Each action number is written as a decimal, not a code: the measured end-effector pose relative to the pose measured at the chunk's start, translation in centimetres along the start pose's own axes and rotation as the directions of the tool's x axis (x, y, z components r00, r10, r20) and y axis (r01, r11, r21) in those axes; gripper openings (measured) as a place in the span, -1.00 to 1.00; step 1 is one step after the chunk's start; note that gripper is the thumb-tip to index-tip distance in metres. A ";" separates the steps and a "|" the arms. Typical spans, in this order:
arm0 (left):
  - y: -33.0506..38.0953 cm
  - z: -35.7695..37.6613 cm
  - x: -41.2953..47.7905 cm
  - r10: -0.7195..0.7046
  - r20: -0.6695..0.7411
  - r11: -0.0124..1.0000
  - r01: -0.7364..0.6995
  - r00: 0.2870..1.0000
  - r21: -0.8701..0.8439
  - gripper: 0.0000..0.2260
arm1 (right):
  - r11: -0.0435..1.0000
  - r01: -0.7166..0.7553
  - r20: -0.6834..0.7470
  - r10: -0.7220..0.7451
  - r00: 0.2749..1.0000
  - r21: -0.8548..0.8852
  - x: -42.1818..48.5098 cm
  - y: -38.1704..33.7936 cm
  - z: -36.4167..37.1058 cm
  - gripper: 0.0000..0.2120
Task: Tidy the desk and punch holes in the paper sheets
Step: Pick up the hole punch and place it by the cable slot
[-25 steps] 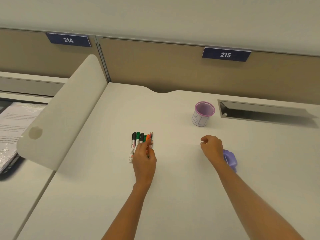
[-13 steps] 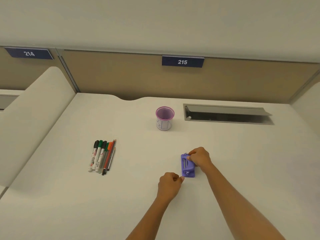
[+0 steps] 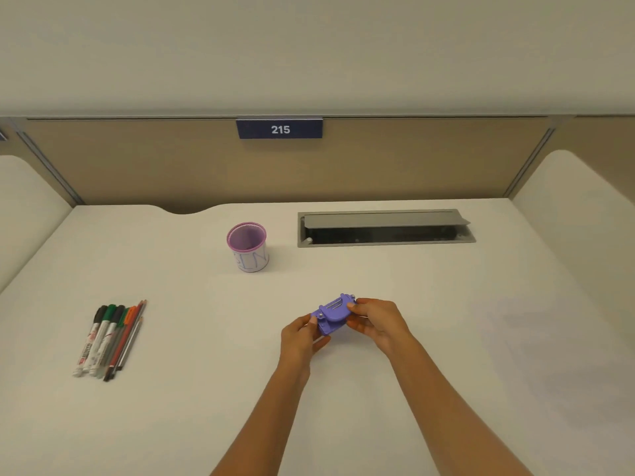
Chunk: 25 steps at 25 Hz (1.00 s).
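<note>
Two hands (image 3: 298, 333) (image 3: 376, 321) around blocky purple punch (image 3: 332, 316)

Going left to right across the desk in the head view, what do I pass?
markers and pencils → pen cup → left hand → purple hole punch → right hand

A tan partition panel (image 3: 412, 166) runs across the back, with a pale wall (image 3: 309, 46) above it and a dark blue sign (image 3: 279, 129) reading 215 in white fixed at its top edge, left of centre. In front of the panel, right of the sign, a long grey cable hatch (image 3: 385, 219) lies with its lid tipped open over a dark slot. A rounded white left side screen (image 3: 24, 207) and a matching right side screen (image 3: 577, 201) stand at the edges.
</note>
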<state>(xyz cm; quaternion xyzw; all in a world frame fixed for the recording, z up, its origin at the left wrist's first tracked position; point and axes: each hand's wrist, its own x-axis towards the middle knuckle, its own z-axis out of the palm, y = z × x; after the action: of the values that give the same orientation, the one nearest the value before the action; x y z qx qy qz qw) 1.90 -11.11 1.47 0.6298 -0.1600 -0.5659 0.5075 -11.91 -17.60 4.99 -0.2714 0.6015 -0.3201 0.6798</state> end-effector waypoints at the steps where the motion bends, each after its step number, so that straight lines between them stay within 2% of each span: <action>1: 0.1 1.0 0.6 0.002 0.002 1.000 -0.002 1.000 0.024 -0.78 | 0.999 0.011 -0.002 -0.011 1.000 -0.052 0.4 -0.6 -1.0 -0.78; 6: 1.2 6.1 4.1 0.007 0.010 0.987 -0.009 1.000 0.159 -0.75 | 0.951 0.063 -0.081 -0.092 0.992 -0.303 3.5 -3.9 -5.2 -0.78; 8: 1.9 7.9 5.7 -0.004 -0.014 0.979 0.007 1.000 0.204 -0.76 | 0.947 0.051 -0.072 -0.077 0.994 -0.316 5.3 -5.0 -6.0 -0.70; 12: 3.7 11.1 10.0 -0.018 -0.119 0.954 0.052 0.993 0.296 -0.74 | 0.946 -0.031 -0.147 -0.017 0.989 -0.323 9.5 -7.0 -7.0 -0.58; 16: 5.2 13.9 12.9 0.065 -0.214 0.893 0.039 0.975 0.449 -0.71 | 0.947 -0.053 -0.207 -0.014 0.978 -0.317 13.4 -8.3 -7.3 -0.57; 22: 5.3 15.6 15.7 0.170 -0.240 0.799 0.009 0.956 0.601 -0.71 | 0.927 -0.015 -0.202 -0.066 0.977 -0.375 16.9 -9.2 -7.4 -0.54; 25: 5.6 15.7 16.3 0.166 -0.223 0.769 0.016 0.961 0.639 -0.72 | 0.896 0.006 -0.201 -0.106 0.974 -0.445 17.6 -9.5 -7.3 -0.54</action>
<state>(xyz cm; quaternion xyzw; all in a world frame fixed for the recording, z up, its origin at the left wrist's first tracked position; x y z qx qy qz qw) -4.69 -33.39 -0.43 0.8270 -0.2973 -0.3678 0.3041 -18.88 -37.07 -0.13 -0.3986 0.7217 -0.2231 0.5201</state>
